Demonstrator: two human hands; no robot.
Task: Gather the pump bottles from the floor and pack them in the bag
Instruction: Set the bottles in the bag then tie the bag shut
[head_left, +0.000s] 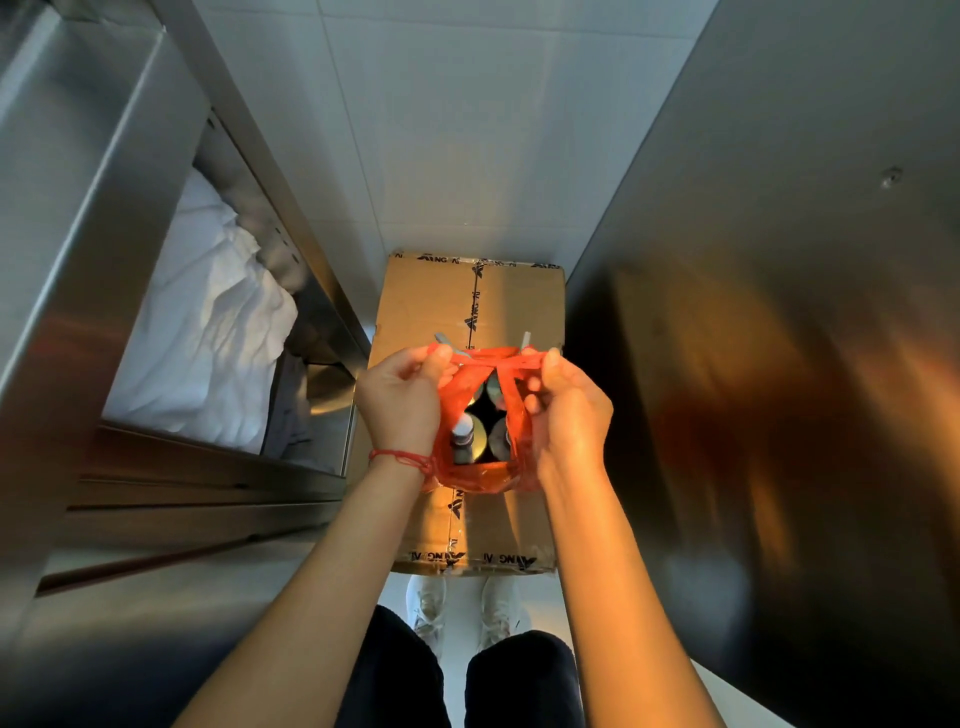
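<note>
Now we're tying off: left hand (400, 400) & right hand (566, 410) each pinch a handle of the red bag (480, 475) above the box (467, 306). Bottles (464, 439) sit inside already. Next, prob. knot the handles w/o tipping it.

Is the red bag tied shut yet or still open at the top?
Still open: the red bag gapes, showing bottles inside. Left hand and right hand pinch its handles together; no knot visible.

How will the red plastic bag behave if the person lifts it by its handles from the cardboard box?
The red bag looks thin and floppy, so it should sag and stretch. Several bottles fill it, so it is probably heavy for such film. Both hands, left and right, pinch the handles; these may dig in.
</note>
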